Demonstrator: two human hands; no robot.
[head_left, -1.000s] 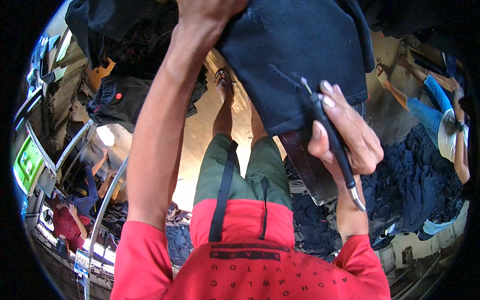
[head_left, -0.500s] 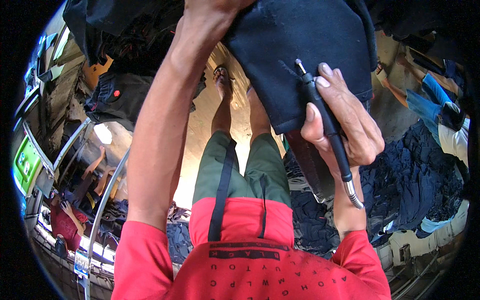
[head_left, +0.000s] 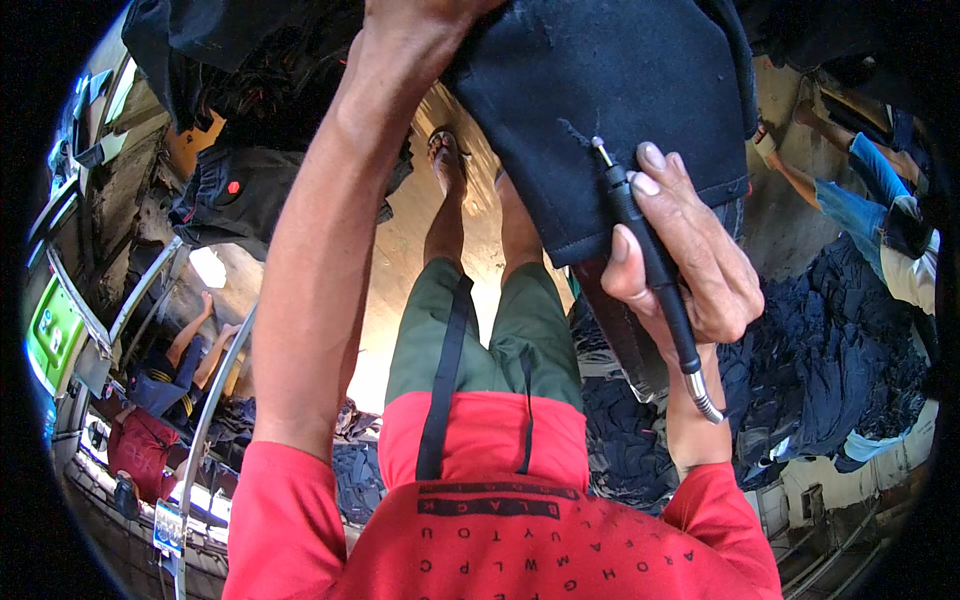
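A dark blue denim garment (head_left: 620,100) hangs in front of me at the top of the view. My left hand (head_left: 420,12) reaches up and grips its upper edge, partly cut off by the frame. My right hand (head_left: 690,250) holds a slim black pen-shaped rotary tool (head_left: 650,265) with a metal end at the bottom. The tool's thin tip touches the denim by a small frayed spot (head_left: 575,130). Below I see my red shirt, green shorts and sandalled feet.
A heap of dark blue jeans (head_left: 830,370) lies on the floor at my right. A person in light blue jeans (head_left: 860,195) sits at the upper right. More people (head_left: 170,360) sit at the left by a metal rail, with dark garments (head_left: 240,190) hanging above them.
My right hand has risen with the tool, and its tip has moved up the denim. The garment has shifted slightly left and up in my left hand.
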